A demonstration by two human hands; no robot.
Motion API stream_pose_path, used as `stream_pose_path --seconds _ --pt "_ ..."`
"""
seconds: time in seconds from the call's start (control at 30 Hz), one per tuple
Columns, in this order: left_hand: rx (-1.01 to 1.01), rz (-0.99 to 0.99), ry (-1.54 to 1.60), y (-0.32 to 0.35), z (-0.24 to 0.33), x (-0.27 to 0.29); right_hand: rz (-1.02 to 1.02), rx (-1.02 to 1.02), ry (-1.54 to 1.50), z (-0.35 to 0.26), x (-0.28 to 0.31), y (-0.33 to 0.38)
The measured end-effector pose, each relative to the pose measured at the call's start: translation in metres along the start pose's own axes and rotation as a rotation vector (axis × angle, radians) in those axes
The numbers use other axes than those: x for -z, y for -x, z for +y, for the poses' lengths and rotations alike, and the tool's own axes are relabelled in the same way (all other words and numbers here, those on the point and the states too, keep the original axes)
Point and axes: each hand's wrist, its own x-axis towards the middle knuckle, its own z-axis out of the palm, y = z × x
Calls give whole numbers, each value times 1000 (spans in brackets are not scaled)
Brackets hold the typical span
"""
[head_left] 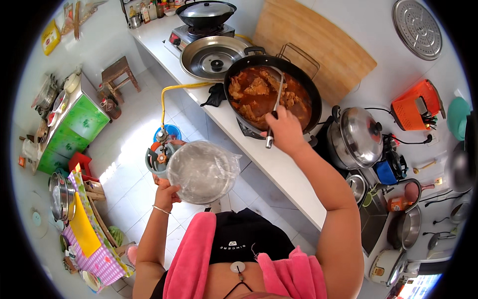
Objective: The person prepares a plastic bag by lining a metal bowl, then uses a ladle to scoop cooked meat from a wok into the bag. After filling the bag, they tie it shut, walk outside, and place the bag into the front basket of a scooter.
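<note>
My right hand is closed round the dark handle of a metal ladle. The ladle's head dips into a black wok of reddish-brown stew with chunks of meat. In front of my body, away from the counter, my left hand grips the rim of a round bowl lined with clear plastic film. No food shows in the bowl. The wok sits on a stove on the white counter, its far handle pointing away from me.
A wide steel lid lies left of the wok, near a second covered wok on a portable burner. A lidded steel pot stands to the right. Below the counter, a yellow hose runs to a gas cylinder. A wooden board leans behind.
</note>
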Motion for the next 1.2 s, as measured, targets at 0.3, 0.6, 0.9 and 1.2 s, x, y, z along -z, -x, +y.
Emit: stream_pose_path --seconds 0.3,0.6,0.9,1.2 --pt "-27 91 135 -18 4 3 152 -90 -190 91 37 -11" --pt "-56 124 170 -17 16 -26 -363 110 80 157 55 19" --pt "-96 156 187 -14 25 -19 -423 200 -96 161 58 29" --pt "-149 178 269 -6 45 -5 -70 -85 -584 165 66 42"
